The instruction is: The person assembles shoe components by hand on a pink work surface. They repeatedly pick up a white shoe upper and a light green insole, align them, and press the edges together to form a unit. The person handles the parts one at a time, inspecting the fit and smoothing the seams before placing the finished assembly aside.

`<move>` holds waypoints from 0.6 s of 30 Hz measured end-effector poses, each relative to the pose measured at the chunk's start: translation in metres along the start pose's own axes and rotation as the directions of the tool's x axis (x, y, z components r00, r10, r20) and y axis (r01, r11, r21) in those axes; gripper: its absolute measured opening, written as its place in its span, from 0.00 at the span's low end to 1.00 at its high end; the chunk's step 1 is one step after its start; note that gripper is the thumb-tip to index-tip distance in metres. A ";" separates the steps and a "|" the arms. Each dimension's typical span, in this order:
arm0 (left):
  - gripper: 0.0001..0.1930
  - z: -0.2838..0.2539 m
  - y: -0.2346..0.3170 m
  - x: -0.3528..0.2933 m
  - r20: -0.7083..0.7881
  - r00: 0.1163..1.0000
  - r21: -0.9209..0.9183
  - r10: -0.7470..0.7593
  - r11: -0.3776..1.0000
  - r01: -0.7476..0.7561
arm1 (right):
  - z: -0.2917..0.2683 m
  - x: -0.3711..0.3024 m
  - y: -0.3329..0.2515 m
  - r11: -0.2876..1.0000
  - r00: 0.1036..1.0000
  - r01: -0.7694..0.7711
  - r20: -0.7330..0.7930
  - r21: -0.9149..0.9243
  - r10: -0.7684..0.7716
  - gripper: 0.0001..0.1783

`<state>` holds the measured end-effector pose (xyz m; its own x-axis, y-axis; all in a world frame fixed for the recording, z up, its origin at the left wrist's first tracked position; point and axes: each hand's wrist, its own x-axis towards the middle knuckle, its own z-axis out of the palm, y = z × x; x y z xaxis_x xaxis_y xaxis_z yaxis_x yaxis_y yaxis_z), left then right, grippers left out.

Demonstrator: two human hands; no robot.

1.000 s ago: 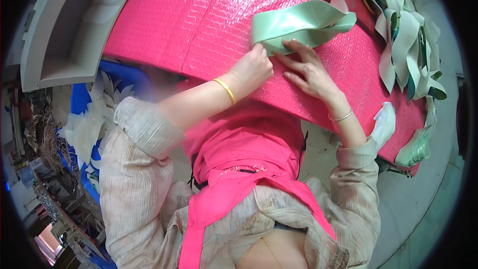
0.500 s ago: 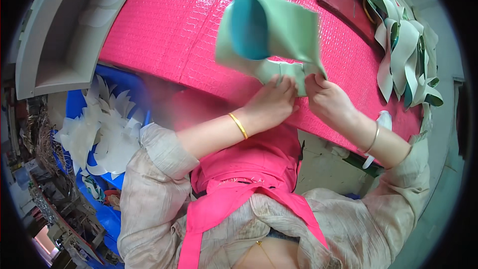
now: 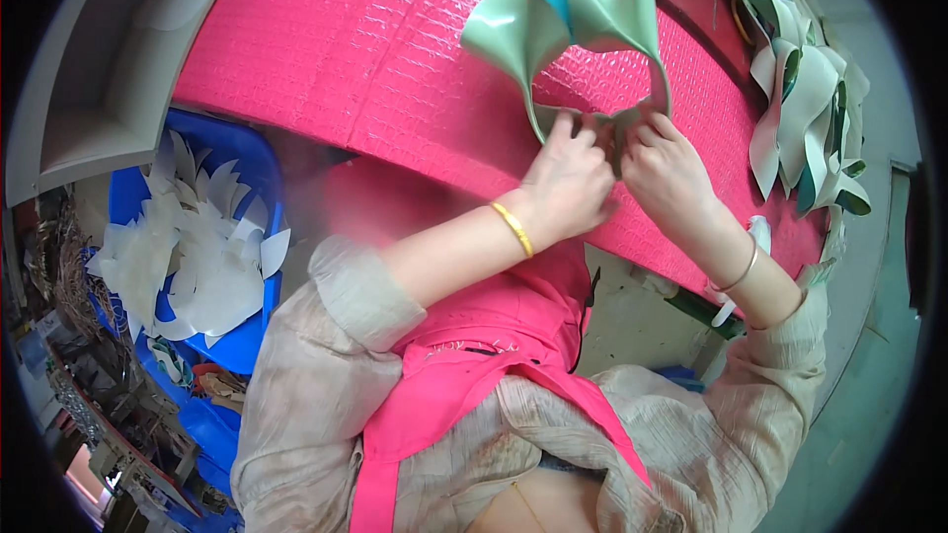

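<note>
A light green sheet piece with a teal patch, bent into a wavy loop, stands over the pink table covering. My left hand grips the loop's near edge, fingers curled, slightly smeared by motion. Close beside it, my right hand is closed on the same edge, so both hands almost meet. The stretch of material between the fingers is mostly hidden by the knuckles. The loop's far side rises away from the hands, with the pink surface showing through its opening.
Several similar green-and-white pieces hang in a pile at the right edge. A dark red board lies at the far right. Left of the table, a blue bin holds white cut pieces. A grey shelf box stands at far left.
The green piece has turned and tipped so its loop opening now shows between the hands. Both hands have curled closer together at its near edge. The view has shifted slightly.
</note>
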<state>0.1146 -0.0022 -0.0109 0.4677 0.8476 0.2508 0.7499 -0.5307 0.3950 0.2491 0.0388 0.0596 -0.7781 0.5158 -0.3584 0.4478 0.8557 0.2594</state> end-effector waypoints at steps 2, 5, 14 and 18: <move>0.17 -0.009 0.003 0.015 0.061 0.993 -0.068 -0.098 0.992 0.102 | -0.046 0.002 0.011 0.994 0.995 0.079 -0.069 0.081 -0.073 0.18; 0.10 -0.035 0.000 0.018 0.034 0.949 -0.884 -0.313 0.434 0.175 | -0.089 -0.014 0.026 0.968 0.761 0.089 -0.642 0.235 0.086 0.15; 0.17 -0.052 -0.022 -0.140 0.697 0.609 -0.685 -0.378 -0.603 0.410 | -0.040 0.099 -0.010 0.582 0.890 0.144 -0.361 0.801 0.277 0.19; 0.16 -0.119 -0.070 -0.183 0.275 0.603 -0.871 -0.749 0.072 0.487 | -0.051 0.127 -0.033 0.937 0.835 0.075 -0.535 0.341 0.128 0.12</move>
<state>-0.0788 -0.1203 0.0211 -0.1510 0.9095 -0.3874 -0.1255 0.3711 0.9201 0.1129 0.0737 0.0509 -0.8279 0.5185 0.2137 0.5118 0.8544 -0.0900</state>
